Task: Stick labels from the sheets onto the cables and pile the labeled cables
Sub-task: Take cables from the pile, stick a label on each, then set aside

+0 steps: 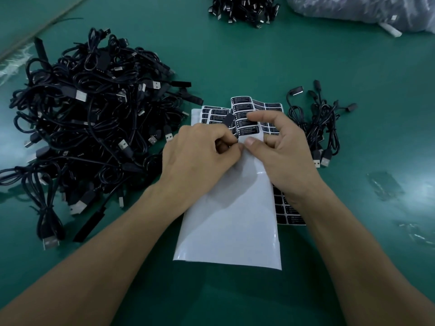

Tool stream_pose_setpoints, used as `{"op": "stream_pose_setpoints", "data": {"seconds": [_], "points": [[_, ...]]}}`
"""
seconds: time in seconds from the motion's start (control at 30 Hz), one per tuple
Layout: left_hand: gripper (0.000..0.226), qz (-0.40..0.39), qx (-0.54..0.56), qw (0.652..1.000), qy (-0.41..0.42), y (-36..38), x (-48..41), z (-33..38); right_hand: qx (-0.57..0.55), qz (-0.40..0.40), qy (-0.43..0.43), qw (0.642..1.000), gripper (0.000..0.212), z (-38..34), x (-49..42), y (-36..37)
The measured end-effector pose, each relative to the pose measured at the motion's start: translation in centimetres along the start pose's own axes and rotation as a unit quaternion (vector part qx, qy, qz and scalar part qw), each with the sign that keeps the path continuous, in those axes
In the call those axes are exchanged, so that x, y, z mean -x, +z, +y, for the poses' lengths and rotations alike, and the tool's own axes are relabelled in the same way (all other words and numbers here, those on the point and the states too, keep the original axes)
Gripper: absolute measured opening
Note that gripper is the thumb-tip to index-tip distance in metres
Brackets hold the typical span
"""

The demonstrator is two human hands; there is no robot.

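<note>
Black label (228,120) pinched in left hand (195,158) fingers (220,134), right hand (284,151) gripping sheet (230,220)

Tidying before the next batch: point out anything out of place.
The label sheet curls up at its far end, not flat. Crumpled clear scraps lie loose on the green table, right of the right hand.

Left hand (195,156): mine, bare from knuckles to wrist, the knuckles a row of soft bumps across the back.
Right hand (284,151): bare too, with faint tendon lines along the back.
Thumbnail (250,141): on my right thumb, short, cut close, rounded at the tip.
Left forearm (117,250): bare skin all the way to the picture's edge, smooth.
Right forearm (348,243): bare the same way, widening toward the elbow.
</note>
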State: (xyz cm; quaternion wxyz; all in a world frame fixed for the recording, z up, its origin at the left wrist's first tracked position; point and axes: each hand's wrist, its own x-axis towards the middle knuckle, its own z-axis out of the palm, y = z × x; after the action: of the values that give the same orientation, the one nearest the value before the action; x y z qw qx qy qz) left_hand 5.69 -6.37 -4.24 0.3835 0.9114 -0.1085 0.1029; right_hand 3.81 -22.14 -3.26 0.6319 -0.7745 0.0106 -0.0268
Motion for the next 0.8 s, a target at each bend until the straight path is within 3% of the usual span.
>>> {"op": "stream_pose_setpoints", "data": {"seconds": [0.43,0.7,0.8], "points": [[0.012,0.012,-0.003,1.000,-0.009,-0.15,0.08,0.48,0.038,0.034,-0.023,0.998,0.034,0.36,-0.17,0.01],[0.018,0.072,0.066,0.995,-0.020,-0.81,-0.47,0.25,0.227,0.072,-0.074,0.968,0.039,0.25,0.07,-0.53],[0.016,0.067,0.066,0.995,-0.028,-0.69,-0.40,0.34,0.322,0.103,-0.083,0.938,0.046,0.28,0.22,-0.27]]}}
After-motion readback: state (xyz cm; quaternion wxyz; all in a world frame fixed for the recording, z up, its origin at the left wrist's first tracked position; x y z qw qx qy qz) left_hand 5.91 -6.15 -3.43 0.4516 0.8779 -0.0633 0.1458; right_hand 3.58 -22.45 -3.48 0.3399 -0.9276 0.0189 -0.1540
